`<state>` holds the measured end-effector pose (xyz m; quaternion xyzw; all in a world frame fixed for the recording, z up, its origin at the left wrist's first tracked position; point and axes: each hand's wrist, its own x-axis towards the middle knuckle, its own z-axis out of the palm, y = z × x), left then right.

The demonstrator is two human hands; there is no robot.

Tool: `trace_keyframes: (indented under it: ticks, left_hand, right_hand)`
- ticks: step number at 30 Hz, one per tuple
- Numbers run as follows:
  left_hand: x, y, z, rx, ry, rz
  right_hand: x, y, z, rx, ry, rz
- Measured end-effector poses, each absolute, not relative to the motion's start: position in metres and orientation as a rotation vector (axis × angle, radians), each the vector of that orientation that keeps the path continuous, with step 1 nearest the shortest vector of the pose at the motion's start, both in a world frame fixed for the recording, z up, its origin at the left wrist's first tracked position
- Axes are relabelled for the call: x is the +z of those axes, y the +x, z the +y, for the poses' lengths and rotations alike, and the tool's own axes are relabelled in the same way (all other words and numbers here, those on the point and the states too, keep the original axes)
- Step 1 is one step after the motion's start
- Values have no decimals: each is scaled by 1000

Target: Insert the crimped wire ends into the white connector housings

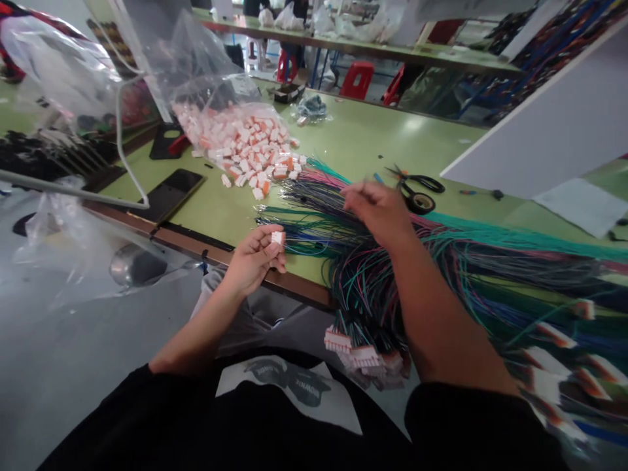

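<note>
My left hand (258,258) pinches a small white and orange connector housing (277,238) between thumb and fingers, near the table's front edge. A thin blue wire (299,248) appears to run from the housing to the right. My right hand (375,206) is over the bundles of wires, its fingers curled together and slightly blurred; whatever they hold, if anything, cannot be made out. Beneath it lie grey wires (314,195), with pink and green ones behind and green and blue ones in front. A pile of loose connector housings (250,140) spills from a clear plastic bag (206,85).
Scissors (424,183) and a roll of black tape (420,203) lie beyond my right hand. A phone (171,193) rests at the left. Wired connectors (363,356) hang over the front edge, and more (554,366) lie at right. A white panel (540,124) stands at right.
</note>
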<state>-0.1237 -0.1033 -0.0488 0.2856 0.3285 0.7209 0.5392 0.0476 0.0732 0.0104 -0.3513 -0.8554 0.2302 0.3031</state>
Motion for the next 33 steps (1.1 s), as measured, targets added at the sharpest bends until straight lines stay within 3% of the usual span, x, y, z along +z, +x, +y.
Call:
trace_keyframes:
  ticks: [4,6,25,33]
  left_hand:
    - [-48,-125,-102,1678,667,760]
    - [-48,-126,-102,1666,670,761]
    - [-45,-128,-102,1610,711,751]
    - [-45,-127,-101,1625,725,738]
  right_hand:
    - [16,27,30,1151,-630,-2501]
    - [14,25,27,1261,-637,-2473]
    - [14,15,-7,673,-702,-2539]
    - [16,13,-9,626,-777,-2556]
